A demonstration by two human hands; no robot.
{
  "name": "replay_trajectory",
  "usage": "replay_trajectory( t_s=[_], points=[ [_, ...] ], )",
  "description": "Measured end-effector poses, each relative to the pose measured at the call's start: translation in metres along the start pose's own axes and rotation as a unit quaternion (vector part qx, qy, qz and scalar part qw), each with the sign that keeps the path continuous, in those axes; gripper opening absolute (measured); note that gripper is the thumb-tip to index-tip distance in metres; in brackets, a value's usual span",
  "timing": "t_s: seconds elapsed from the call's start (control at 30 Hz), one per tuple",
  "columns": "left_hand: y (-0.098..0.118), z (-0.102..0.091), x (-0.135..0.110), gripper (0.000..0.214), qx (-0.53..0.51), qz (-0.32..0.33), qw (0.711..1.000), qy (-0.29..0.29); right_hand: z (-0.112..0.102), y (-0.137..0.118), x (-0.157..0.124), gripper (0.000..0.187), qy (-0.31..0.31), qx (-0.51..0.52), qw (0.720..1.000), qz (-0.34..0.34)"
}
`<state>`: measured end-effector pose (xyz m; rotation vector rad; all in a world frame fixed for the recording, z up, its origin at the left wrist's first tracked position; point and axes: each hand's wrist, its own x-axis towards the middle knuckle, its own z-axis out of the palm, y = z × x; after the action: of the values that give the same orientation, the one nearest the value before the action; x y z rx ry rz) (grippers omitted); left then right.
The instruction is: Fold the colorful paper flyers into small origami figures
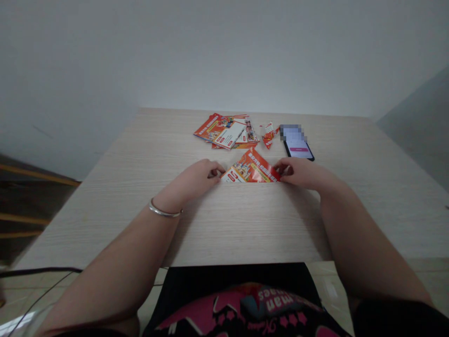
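Observation:
A printed orange and white leaflet [253, 167], folded into a triangle, lies on the table with its point away from me and its long straight edge toward me. My left hand [203, 177] is closed at the left corner, thumb and fingertips pinching the paper. At the opposite corner my right hand [300, 172] pinches the paper in the same way, its fingers curled. Beyond the triangle is a loose pile of similar leaflets [224, 131]. To the right of that pile sits a small folded paper piece [268, 135] in the same orange print.
A phone [298, 142] with a lit screen lies past my right hand. The pale wood table [245, 224] meets a wall [245, 56] at its far edge. Wooden slats [21, 217] show low on the left, and a black cable [42, 270] runs below the table's left side.

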<state>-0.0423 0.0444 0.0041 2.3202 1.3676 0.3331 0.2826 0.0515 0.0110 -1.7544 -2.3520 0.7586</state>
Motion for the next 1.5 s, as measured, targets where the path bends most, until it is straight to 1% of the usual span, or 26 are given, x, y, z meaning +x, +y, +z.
replay_trajectory(
  t_s=[0.1,0.13,0.17,0.23,0.3,0.33,0.37,0.47,0.53,0.63,0.73,0.83,0.9,0.97,1.03,1.1,1.17,1.27,1.33,1.43,1.5],
  points=[
    [0.0,0.003,0.0,0.031,-0.005,0.022,0.999,0.032,0.008,-0.004,0.002,0.042,0.118,0.01,0.989,-0.087],
    [0.001,0.003,0.0,0.03,-0.006,0.025,0.999,0.038,0.011,-0.007,0.003,0.044,0.155,0.017,0.982,-0.111],
    [0.002,0.004,0.0,0.028,0.0,0.028,0.999,0.039,0.015,-0.01,0.004,0.043,0.179,0.02,0.974,-0.136],
    [0.005,0.005,0.001,0.022,0.026,0.043,0.998,0.036,0.021,-0.017,0.005,0.032,0.198,0.03,0.964,-0.176],
    [0.007,0.005,0.001,0.017,0.049,0.065,0.996,0.028,0.026,-0.024,0.005,0.019,0.205,0.038,0.958,-0.199],
    [0.008,0.006,0.002,0.015,0.052,0.072,0.996,0.026,0.028,-0.028,0.004,0.016,0.21,0.041,0.955,-0.205],
    [0.009,0.006,0.002,0.014,0.048,0.077,0.995,0.029,0.03,-0.03,0.004,0.016,0.217,0.046,0.953,-0.208],
    [0.01,0.007,0.002,0.016,0.011,0.089,0.994,0.056,0.031,-0.035,0.002,0.023,0.238,0.052,0.944,-0.225],
    [0.01,0.007,0.002,0.021,-0.007,0.104,0.992,0.073,0.029,-0.035,0.001,0.025,0.244,0.027,0.938,-0.246],
    [0.01,0.007,0.001,0.027,-0.009,0.117,0.991,0.067,0.024,-0.033,-0.002,0.026,0.232,-0.046,0.936,-0.26],
    [0.01,0.008,0.001,0.033,-0.003,0.106,0.993,0.049,0.021,-0.033,-0.004,0.027,0.204,-0.111,0.937,-0.261],
    [0.009,0.011,0.001,0.038,0.001,0.094,0.995,0.037,0.022,-0.036,-0.006,0.024,0.186,-0.14,0.927,-0.292],
    [0.009,0.012,0.002,0.039,-0.004,0.099,0.995,0.03,0.025,-0.039,-0.008,0.024,0.161,-0.139,0.923,-0.32],
    [0.008,0.013,0.002,0.041,-0.01,0.108,0.994,0.025,0.029,-0.044,-0.009,0.027,0.119,-0.135,0.925,-0.334],
    [0.007,0.013,0.002,0.044,-0.01,0.115,0.993,0.023,0.032,-0.047,-0.011,0.028,0.074,-0.136,0.93,-0.334],
    [0.005,0.012,0.002,0.046,-0.009,0.122,0.992,0.019,0.033,-0.049,-0.013,0.029,0.043,-0.14,0.934,-0.326],
    [0.003,0.011,0.001,0.047,-0.015,0.133,0.991,0.016,0.033,-0.049,-0.014,0.031,0.028,-0.144,0.938,-0.314],
    [0.002,0.011,0.001,0.041,-0.016,0.14,0.99,0.015,0.031,-0.047,-0.014,0.033,0.018,-0.141,0.943,-0.301],
    [0.004,0.011,0.002,0.038,-0.004,0.123,0.992,0.014,0.03,-0.045,-0.012,0.031,0.008,-0.13,0.947,-0.294],
    [0.008,0.011,0.002,0.04,0.009,0.079,0.997,0.001,0.027,-0.041,-0.008,0.027,-0.016,-0.107,0.955,-0.277],
    [0.009,0.011,0.002,0.04,0.007,0.067,0.998,-0.007,0.025,-0.039,-0.006,0.024,-0.027,-0.09,0.959,-0.268]
  ],
)
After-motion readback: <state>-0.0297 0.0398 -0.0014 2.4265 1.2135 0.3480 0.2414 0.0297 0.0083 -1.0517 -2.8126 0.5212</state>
